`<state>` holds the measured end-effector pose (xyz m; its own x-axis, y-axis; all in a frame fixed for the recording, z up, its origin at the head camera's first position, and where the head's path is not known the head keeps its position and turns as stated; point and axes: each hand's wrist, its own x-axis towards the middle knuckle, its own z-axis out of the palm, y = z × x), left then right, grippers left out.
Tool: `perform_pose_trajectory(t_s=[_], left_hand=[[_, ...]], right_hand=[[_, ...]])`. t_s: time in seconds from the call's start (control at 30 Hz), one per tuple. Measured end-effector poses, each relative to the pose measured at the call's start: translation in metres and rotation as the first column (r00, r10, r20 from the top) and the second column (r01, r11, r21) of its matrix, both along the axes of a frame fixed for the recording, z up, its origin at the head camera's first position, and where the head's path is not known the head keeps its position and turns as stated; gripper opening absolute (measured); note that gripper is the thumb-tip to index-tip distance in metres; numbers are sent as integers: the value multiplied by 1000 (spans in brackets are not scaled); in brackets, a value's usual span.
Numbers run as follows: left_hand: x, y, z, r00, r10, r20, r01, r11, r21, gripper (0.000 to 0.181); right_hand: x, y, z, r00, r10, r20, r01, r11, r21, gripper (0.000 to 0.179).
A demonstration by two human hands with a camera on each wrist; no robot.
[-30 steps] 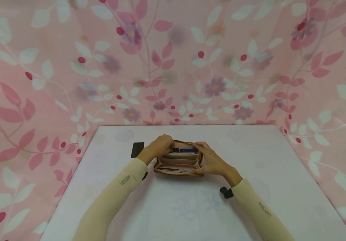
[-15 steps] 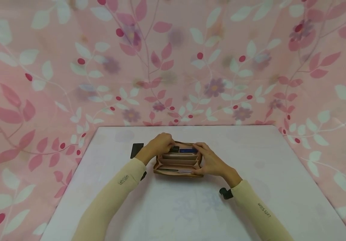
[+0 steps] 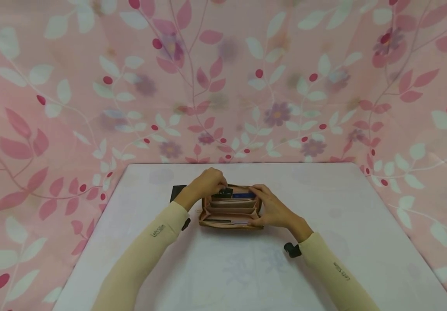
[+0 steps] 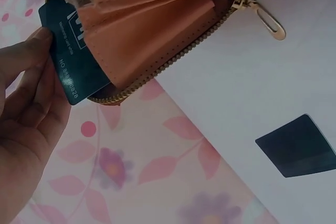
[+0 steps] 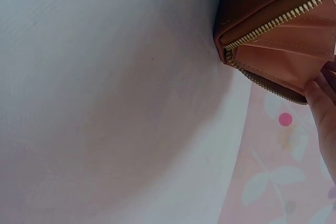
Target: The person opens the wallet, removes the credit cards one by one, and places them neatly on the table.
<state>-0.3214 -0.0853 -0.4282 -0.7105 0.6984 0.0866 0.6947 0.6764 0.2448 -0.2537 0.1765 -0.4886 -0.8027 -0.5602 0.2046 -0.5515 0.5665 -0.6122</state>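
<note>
An unzipped brown wallet [image 3: 231,210] stands open in the head view, its pleated compartments showing. My left hand [image 3: 205,183] pinches a dark green card [image 4: 71,61] between thumb and fingers. In the left wrist view that card sticks partly out of the wallet, its lower part behind a pocket. My right hand [image 3: 272,207] holds the wallet's right end, fingers at the back edge and thumb at the front edge. A blue card [image 3: 244,195] sits in the back pocket beside the green one. More cards [image 3: 240,222] show in the front pocket.
A black card [image 4: 298,146] lies on the white table [image 3: 324,242], left of the wallet and partly behind the left wrist in the head view. A gold zipper pull [image 4: 270,22] hangs from the wallet's end. A pink floral backdrop [image 3: 223,86] stands behind the table.
My left hand has risen slightly, and more of the green card shows above the pocket. The right hand and wallet stay almost in place.
</note>
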Motion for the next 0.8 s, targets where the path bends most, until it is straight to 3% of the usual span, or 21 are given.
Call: perform_pose_trajectory(t_s=[0.1, 0.3, 0.4, 0.6, 0.7, 0.8], left_hand=[[0, 0, 5, 1000, -14, 24, 14, 1000, -3, 11], [-2, 3, 22, 996, -81, -23, 82, 994, 66, 10], [-3, 2, 29, 997, -82, -12, 83, 992, 92, 13], [-1, -8, 27, 999, -23, 29, 21, 996, 89, 12], [0, -16, 24, 998, 48, 43, -53, 991, 124, 12], [-1, -28, 22, 989, 134, 63, -143, 972, 189, 12]], right_hand=[[1, 1, 0, 1000, -7, 5, 7, 1000, 5, 106], [1, 1, 1, 1000, -9, 9, 9, 1000, 12, 107], [0, 1, 1, 1000, -13, 14, 13, 1000, 17, 107], [0, 1, 1, 1000, -7, 25, 7, 1000, 7, 107], [0, 0, 1, 1000, -5, 29, 4, 1000, 11, 107], [0, 0, 0, 999, -9, 31, 8, 1000, 19, 107]])
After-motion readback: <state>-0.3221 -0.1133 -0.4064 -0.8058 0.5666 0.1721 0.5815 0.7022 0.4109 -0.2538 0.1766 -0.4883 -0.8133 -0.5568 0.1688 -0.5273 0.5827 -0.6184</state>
